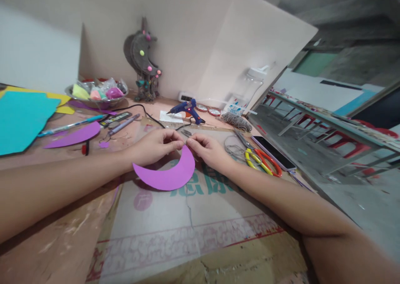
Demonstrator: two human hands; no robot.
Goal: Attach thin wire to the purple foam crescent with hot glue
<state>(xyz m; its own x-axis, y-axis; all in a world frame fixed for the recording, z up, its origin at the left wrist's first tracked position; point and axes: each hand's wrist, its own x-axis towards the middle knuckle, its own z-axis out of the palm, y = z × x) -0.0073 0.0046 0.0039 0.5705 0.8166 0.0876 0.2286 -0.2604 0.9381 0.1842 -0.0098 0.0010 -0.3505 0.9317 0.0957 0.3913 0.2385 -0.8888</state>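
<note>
A purple crescent cutout (167, 178), like paper or foam sheet, hangs over the printed board with its curve towards me. My left hand (167, 145) is closed in a pinch at its upper tip. Close beside it, my right hand (206, 147) is closed too, thumb and forefinger pressed together at the same tip. Whether a smaller piece sits between the fingertips is hidden. Just beyond the fingers lies a metal pointed tool (186, 133), partly covered. A blue glue gun (187, 108) with a lit red spot rests behind the hands.
Right side: scissors (264, 161) with yellow and orange handles, a phone (273, 152), grey yarn (236, 120) and a clear bottle (246, 90). Left side: turquoise sheet (26, 121), purple offcut (75, 135), pens and a metal bowl (96, 103). A grey moon ornament (143, 59) stands behind.
</note>
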